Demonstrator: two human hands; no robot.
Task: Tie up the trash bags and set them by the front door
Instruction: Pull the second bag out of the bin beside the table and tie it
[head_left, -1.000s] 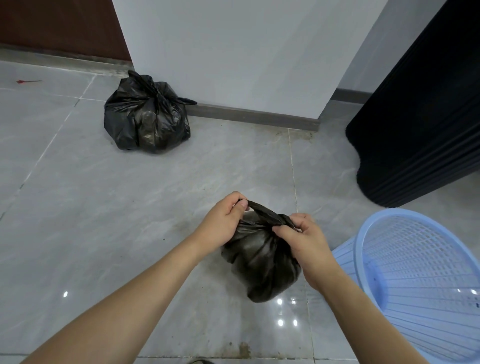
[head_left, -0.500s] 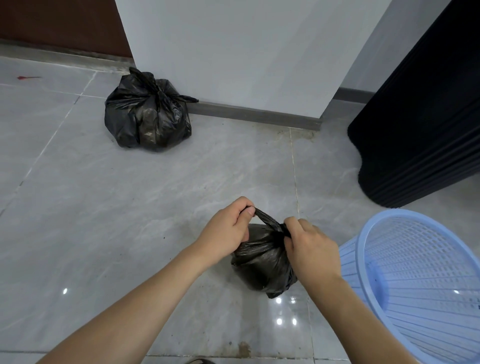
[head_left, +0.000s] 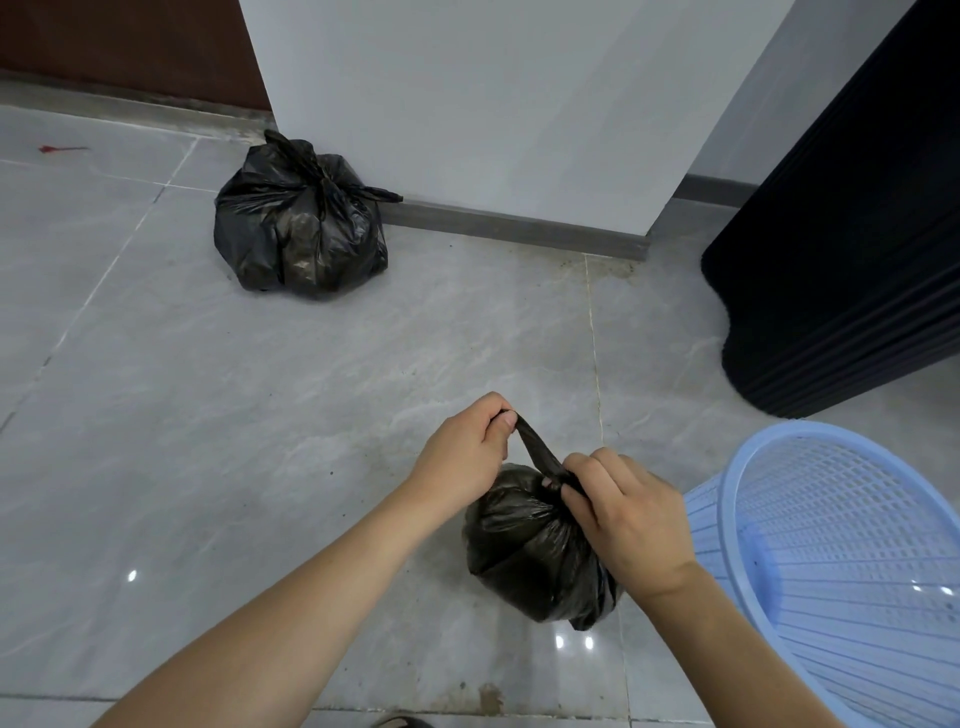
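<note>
Grey tiled floor (head_left: 260, 415), white wall (head_left: 493, 104) behind. Small black trash bag (head_left: 530, 551) on floor between both hands. Left hand (head_left: 467, 452) fingers curled, pinching bag's twisted strip, pulled up-left. Right hand (head_left: 623, 514) fingers curled, gripping bag's neck at knot. Second tied black bag (head_left: 301, 234) well apart, against wall base. Blue mesh basket (head_left: 857, 571) tipped just beside right hand.

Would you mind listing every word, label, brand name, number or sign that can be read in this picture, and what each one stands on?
None: no readable text shows anywhere in the head view.
The trash bag in the hands and the tied trash bag by the wall are plain black plastic with no print.
The blue basket shows only bare lattice, no label.
The red mark on the floor is a smear, not writing.
</note>
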